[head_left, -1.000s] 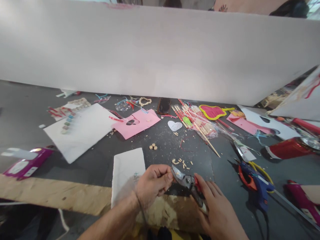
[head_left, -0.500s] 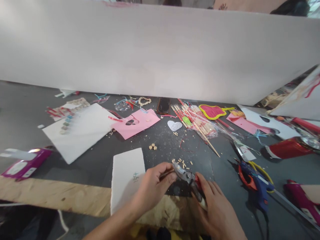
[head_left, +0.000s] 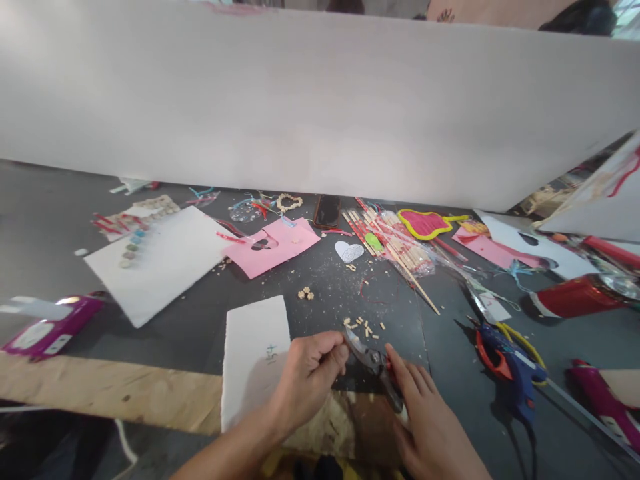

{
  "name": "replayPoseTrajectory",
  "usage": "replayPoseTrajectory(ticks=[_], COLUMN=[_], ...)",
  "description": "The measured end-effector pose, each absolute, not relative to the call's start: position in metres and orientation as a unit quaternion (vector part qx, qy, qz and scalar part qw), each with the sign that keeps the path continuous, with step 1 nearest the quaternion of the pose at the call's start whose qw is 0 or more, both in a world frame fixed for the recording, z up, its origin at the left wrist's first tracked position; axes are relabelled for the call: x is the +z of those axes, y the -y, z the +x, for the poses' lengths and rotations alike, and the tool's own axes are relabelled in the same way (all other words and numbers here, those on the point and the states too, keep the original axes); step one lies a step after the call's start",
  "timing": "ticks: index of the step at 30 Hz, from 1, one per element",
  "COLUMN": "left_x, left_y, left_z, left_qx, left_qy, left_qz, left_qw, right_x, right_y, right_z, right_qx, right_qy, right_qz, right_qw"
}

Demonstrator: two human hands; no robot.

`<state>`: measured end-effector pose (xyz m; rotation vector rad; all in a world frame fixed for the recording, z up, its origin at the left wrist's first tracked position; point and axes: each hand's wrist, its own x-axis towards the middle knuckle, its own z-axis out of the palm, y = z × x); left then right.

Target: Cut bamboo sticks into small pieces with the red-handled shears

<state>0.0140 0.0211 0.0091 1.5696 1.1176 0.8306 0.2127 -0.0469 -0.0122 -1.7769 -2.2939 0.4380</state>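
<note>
My left hand [head_left: 313, 373] is closed in a pinch beside the blades, and what its fingers hold is too small to name. My right hand [head_left: 425, 413] grips the handles of the pruning shears [head_left: 371, 358], whose tip points up and left to the left fingertips. Just beyond the blades lie small cut stick pieces [head_left: 367, 328] on the dark table [head_left: 320, 310]. A little cluster of wooden bits [head_left: 305, 293] sits further left. Under and beside my left forearm is a white card [head_left: 255, 360] with writing on it.
Wooden sticks [head_left: 400, 250], a paper heart [head_left: 349, 251], pink paper [head_left: 273, 247] and a phone [head_left: 327, 211] lie further back. On the right are a blue glue gun [head_left: 517, 373] and a red can [head_left: 583, 295]. White sheets [head_left: 160, 260] and a purple glue gun [head_left: 55, 330] are at left.
The shears have shifted slightly down, and their blades look closer together. My left fingers have curled in more, and the stick piece seen between them before is now hidden.
</note>
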Motion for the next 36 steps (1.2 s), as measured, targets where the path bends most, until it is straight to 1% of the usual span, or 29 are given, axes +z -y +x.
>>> replayPoseTrajectory(ticks=[10,16,20,25,29,32,36], left_x=[0.0105,0.0130,0.0120,0.0107,0.0092,0.0074,0.0068], left_y=[-0.0257,-0.0253,-0.0245,-0.0233,-0.0219,-0.0209,-0.0200], left_z=[0.0049,0.0047,0.0068,0.0100,0.0128,0.0138,0.0135], left_qx=[0.307,0.306,0.294,0.305,0.323,0.330,0.338], left_qy=[-0.434,-0.433,-0.454,-0.476,-0.504,-0.505,-0.485], left_qz=[0.578,0.573,0.586,0.622,0.654,0.681,0.686], left_qw=[0.619,0.625,0.603,0.542,0.463,0.415,0.425], right_x=[-0.0168,-0.0158,-0.0149,-0.0155,-0.0156,-0.0145,-0.0117], right_y=[0.0487,0.0487,0.0483,0.0471,0.0464,0.0469,0.0480], right_z=[0.2145,0.2150,0.2149,0.2135,0.2116,0.2099,0.2083], right_qx=[0.144,0.151,0.157,0.143,0.104,0.104,0.115], right_qy=[0.776,0.764,0.762,0.761,0.754,0.757,0.769], right_qz=[-0.604,-0.619,-0.623,-0.626,-0.641,-0.638,-0.624], right_qw=[0.115,0.096,0.088,0.095,0.103,0.099,0.086])
